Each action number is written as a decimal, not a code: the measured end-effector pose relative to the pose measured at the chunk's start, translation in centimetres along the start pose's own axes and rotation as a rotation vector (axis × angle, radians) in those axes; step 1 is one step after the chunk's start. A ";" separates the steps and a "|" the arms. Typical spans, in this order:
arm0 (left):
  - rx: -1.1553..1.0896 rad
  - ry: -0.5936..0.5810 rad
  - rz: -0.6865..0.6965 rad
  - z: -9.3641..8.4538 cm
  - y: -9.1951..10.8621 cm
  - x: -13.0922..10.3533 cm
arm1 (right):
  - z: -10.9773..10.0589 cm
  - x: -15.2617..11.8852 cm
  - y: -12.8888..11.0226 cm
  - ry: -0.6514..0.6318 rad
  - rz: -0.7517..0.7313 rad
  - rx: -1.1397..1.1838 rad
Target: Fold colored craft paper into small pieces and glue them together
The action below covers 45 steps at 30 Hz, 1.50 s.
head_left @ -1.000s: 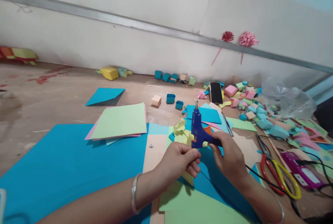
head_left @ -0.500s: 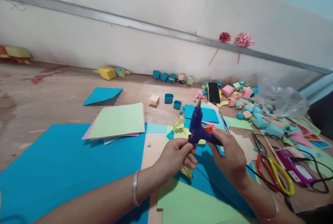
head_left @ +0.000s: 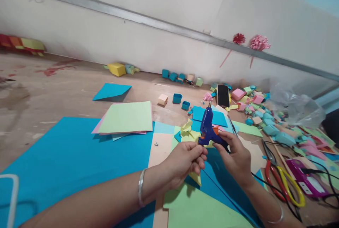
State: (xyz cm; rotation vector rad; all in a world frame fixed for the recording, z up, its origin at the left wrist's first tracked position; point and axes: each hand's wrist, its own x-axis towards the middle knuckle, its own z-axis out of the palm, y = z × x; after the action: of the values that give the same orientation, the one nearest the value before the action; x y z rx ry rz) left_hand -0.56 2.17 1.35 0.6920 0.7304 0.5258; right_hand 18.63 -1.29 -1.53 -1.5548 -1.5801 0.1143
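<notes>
My right hand [head_left: 235, 157] is wrapped around the handle of a dark blue glue gun [head_left: 206, 120] with an orange trigger. Its metal nozzle points up and away from me. My left hand [head_left: 185, 161] is closed in a pinch at the rear end of the gun's barrel; what sits between thumb and fingers is hidden. A yellow paper piece [head_left: 195, 178] shows just below the left fingers. Crumpled yellow paper [head_left: 187, 131] lies behind the gun, and green paper sheets [head_left: 201, 208] lie under my hands.
A large blue sheet [head_left: 79, 157] covers the left, with stacked green and pink sheets [head_left: 125, 117] on it. Small blue paper boxes [head_left: 177, 98] stand farther back. At right are a phone [head_left: 222, 95], heaped paper shapes [head_left: 270, 129], scissors [head_left: 290, 185] and a purple power strip [head_left: 304, 178] with cables.
The view has swung a little to the left, so things sit farther right. Both hands keep their hold around the glue gun. A white curved bar has come into view at lower left.
</notes>
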 end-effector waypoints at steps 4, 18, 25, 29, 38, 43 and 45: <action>-0.197 -0.109 -0.096 -0.2 0.1 0.0 | 0.1 0.0 0.5 -0.037 0.064 0.159; -0.076 -0.002 -0.029 0.2 0.2 0.0 | 0.2 -0.1 0.9 -0.013 0.034 0.114; -0.053 0.021 -0.004 0.1 0.0 0.0 | 0.3 0.0 0.8 -0.005 0.019 0.072; 0.055 0.035 0.032 -0.1 -0.2 0.0 | 0.3 0.0 0.8 -0.008 -0.016 0.026; 0.160 0.071 0.061 -0.1 -0.2 0.1 | 0.2 -0.2 0.1 0.041 -0.155 -0.149; 0.137 0.047 0.050 0.0 -0.4 -0.2 | 0.0 -0.2 -0.3 0.085 -0.260 -0.272; 0.118 0.046 0.052 0.1 -0.5 -0.2 | 0.0 -0.2 -0.3 0.077 -0.279 -0.289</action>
State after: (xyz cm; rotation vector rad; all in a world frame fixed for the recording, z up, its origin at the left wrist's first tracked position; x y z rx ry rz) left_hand -0.54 1.64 1.12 0.8128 0.7929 0.5506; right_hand 18.35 -1.59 -1.42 -1.5135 -1.7923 -0.3374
